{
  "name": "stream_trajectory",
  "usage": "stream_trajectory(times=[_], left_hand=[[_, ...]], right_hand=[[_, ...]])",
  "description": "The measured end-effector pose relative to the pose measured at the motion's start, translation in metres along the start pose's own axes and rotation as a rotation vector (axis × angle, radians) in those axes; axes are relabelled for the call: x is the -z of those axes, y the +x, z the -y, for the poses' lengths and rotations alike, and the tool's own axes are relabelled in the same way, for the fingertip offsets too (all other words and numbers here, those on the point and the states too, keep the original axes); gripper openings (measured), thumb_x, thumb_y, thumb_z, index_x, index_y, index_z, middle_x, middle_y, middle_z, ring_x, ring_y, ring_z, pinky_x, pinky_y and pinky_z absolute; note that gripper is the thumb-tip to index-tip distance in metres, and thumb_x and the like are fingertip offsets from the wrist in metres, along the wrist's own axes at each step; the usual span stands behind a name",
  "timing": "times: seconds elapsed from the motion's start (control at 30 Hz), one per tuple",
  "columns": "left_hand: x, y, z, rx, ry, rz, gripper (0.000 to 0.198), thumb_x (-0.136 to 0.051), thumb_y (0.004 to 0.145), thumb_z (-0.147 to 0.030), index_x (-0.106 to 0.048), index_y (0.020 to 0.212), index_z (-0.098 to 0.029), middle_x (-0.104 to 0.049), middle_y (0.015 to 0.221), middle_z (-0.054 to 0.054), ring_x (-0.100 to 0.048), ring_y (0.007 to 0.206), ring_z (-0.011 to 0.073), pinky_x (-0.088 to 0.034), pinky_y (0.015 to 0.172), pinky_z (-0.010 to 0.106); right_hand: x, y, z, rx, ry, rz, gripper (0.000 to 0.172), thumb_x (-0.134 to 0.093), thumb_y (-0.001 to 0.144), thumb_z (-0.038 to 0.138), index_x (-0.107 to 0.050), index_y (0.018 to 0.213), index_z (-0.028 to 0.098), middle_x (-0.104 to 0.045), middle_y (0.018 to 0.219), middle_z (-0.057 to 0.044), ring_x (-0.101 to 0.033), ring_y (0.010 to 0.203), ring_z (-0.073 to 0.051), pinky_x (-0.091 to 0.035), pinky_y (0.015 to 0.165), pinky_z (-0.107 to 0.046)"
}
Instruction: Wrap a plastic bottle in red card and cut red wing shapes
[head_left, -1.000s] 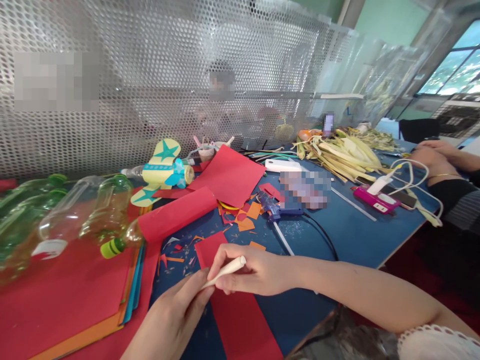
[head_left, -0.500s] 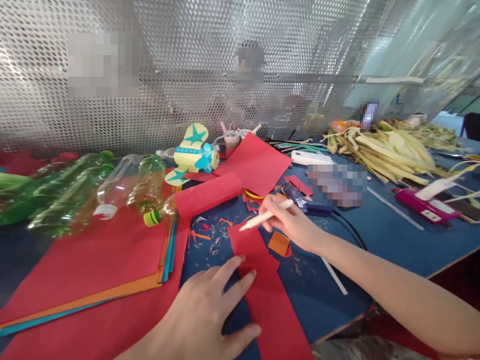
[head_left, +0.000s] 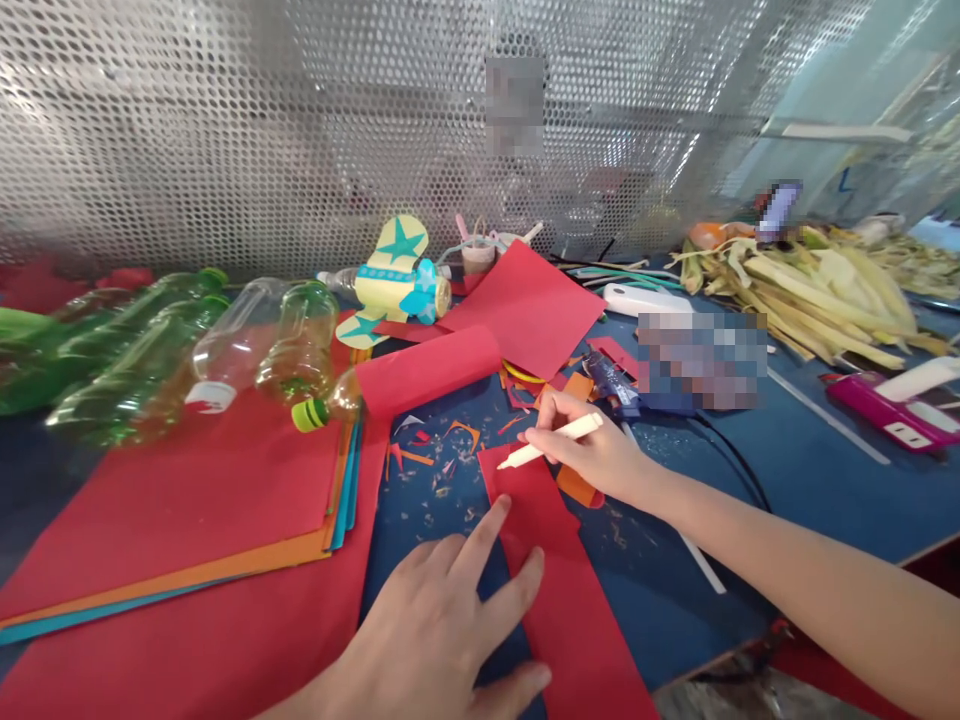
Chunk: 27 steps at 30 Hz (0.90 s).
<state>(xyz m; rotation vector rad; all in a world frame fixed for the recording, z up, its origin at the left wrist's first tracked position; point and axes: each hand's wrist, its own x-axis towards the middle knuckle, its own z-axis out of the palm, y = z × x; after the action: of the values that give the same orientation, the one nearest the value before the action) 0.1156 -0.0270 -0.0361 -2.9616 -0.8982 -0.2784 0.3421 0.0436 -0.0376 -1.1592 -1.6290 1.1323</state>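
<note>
A long strip of red paper (head_left: 570,600) lies on the blue table in front of me. My left hand (head_left: 450,610) rests with spread fingers, the fingertips touching the strip's left side. In my right hand (head_left: 585,445) is a cream-coloured marker pen (head_left: 551,440), pinched between thumb and fingers. Its tip points down at the strip's far end; whether it touches the paper I cannot tell. Beyond the hands lies a bottle wrapped in red paper (head_left: 427,370), its green cap facing left. Orange paper pieces (head_left: 576,487) lie beside the strip, partly under my right hand.
Stacked coloured paper (head_left: 187,500) covers the left side, with several plastic bottles (head_left: 135,390) behind it. A bottle rocket decorated with stars (head_left: 394,285) lies at the back. A glue gun (head_left: 611,380), dried husks (head_left: 810,290) and a magenta power strip (head_left: 896,410) are to the right.
The view has shifted a little, so most things sit farther right. The marker's tip has moved slightly nearer along the strip, and my left index fingertip is closer to it.
</note>
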Motion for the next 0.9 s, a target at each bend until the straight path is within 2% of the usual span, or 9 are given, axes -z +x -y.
stream_trajectory(times=[0.23,0.43,0.7,0.9], left_hand=[[-0.0009,0.0021,0.0007,-0.022,-0.012,-0.013,0.055,-0.065,0.077,-0.051,-0.058,0.126,-0.026,-0.057,0.133,0.022,-0.069,0.086,0.0302,-0.059,0.067,0.047],[-0.0018,0.0024,-0.0002,-0.012,-0.005,-0.039,0.058,-0.070,0.073,-0.049,-0.058,0.124,-0.025,-0.057,0.132,0.021,-0.069,0.085,0.0304,-0.059,0.065,0.047],[-0.0042,-0.0003,0.0003,-0.014,-0.028,-0.049,0.051,-0.060,0.080,-0.050,-0.057,0.125,-0.026,-0.055,0.134,0.020,-0.068,0.086,0.0294,-0.059,0.067,0.046],[-0.0046,-0.0005,-0.0001,0.007,-0.043,-0.070,0.049,-0.055,0.084,-0.053,-0.057,0.125,-0.028,-0.056,0.134,0.016,-0.067,0.087,0.0274,-0.058,0.070,0.044]], right_hand=[[-0.0018,-0.0027,0.0064,0.046,-0.063,0.051,0.025,-0.059,0.085,0.031,-0.043,0.068,0.022,-0.042,0.058,0.007,-0.035,0.048,-0.009,-0.025,0.047,-0.024],[-0.0026,-0.0034,0.0063,0.058,-0.055,0.077,0.024,-0.060,0.085,0.031,-0.044,0.070,0.021,-0.042,0.058,0.008,-0.033,0.048,-0.008,-0.025,0.046,-0.024],[-0.0043,-0.0043,0.0066,0.058,-0.013,0.108,0.024,-0.060,0.085,0.029,-0.043,0.070,0.022,-0.040,0.057,0.009,-0.031,0.048,-0.008,-0.024,0.046,-0.023],[-0.0048,-0.0052,0.0032,0.065,-0.076,0.098,0.023,-0.059,0.086,0.031,-0.045,0.071,0.021,-0.043,0.061,0.007,-0.035,0.050,-0.008,-0.026,0.048,-0.023]])
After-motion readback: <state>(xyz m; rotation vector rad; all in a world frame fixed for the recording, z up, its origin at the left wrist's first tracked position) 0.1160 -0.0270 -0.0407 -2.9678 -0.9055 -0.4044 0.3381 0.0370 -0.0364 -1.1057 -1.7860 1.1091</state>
